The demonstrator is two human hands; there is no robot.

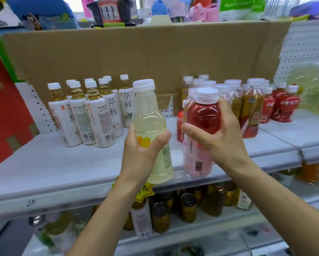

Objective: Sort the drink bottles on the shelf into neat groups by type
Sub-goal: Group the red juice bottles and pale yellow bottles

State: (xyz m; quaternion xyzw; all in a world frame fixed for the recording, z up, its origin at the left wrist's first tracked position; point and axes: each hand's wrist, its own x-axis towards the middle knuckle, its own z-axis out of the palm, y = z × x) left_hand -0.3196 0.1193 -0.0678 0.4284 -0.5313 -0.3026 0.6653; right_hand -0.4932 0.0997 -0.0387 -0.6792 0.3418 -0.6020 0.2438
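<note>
Left hand (144,150) is wrapped around the lower half of a pale yellow bottle (147,115), thumb across the label with its orange fruit picture, white cap up and the bottle close to upright. Right hand (219,137) grips a red bottle (203,117) by the shoulder, thumb in front and fingers curled behind, just under its clear ridged cap. That one has a pink label with a barcode low down. Both bottles are held side by side, near each other but not touching, over the front edge of the shelf (53,163). Whether either base rests on the shelf, can't tell.

Now, on the shelf itself: at the left rear stands a tight group of white-labelled tea bottles (92,115), golden liquid, white caps, all upright. At the right rear, behind the red bottle, a packed cluster of amber bottles (249,108) with clear caps. Further right on the shelf, bottles with red labels (282,108) and white caps. The middle of the shelf, between the two groups, is where the hands are working.

Behind the shelf a big sheet of cardboard (136,52) leans against white pegboard (306,48). Below the shelf, dark-capped bottles (188,207) crowd a lower level, and a yellow star tag (145,193) hangs from the shelf's front rail.
</note>
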